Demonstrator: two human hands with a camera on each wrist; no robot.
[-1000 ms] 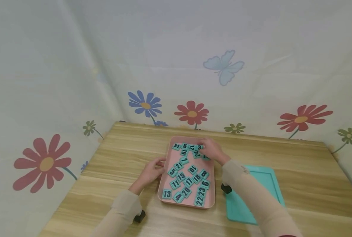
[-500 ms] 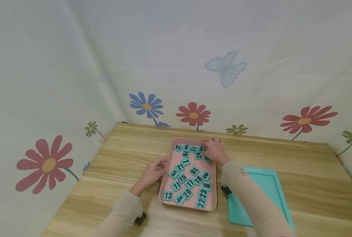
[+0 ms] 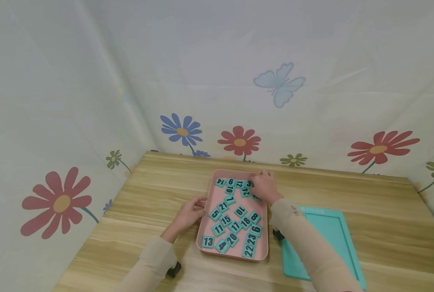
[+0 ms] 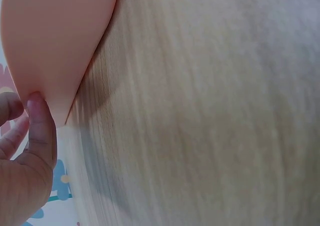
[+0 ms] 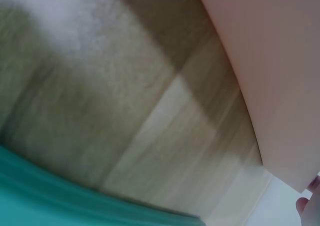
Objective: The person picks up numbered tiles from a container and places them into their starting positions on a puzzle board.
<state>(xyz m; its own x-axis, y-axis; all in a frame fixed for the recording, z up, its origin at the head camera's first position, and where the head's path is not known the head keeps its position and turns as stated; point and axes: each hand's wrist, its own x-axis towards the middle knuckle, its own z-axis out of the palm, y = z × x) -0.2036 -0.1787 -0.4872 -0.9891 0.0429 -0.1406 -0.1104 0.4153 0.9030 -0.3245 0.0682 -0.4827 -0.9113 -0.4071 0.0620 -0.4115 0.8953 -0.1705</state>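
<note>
Fingers (image 4: 40, 131) against pink tray (image 4: 50, 41); numbered tiles (image 3: 235, 215) head-view only.

Light wood-grain counter (image 3: 348, 190), plank look with paler and darker streaks running across it. It sits tucked into a corner made of pale fabric-like walls (image 3: 202, 61) on the left, back and right. The walls are printed with cartoon flowers: a big red flower (image 3: 61, 202) on the left, a blue flower (image 3: 181, 131) and a smaller red one (image 3: 239, 142) at the back, plus a pale blue butterfly (image 3: 279, 83) higher up. Lighting is soft and even, no hard shadows.
</note>
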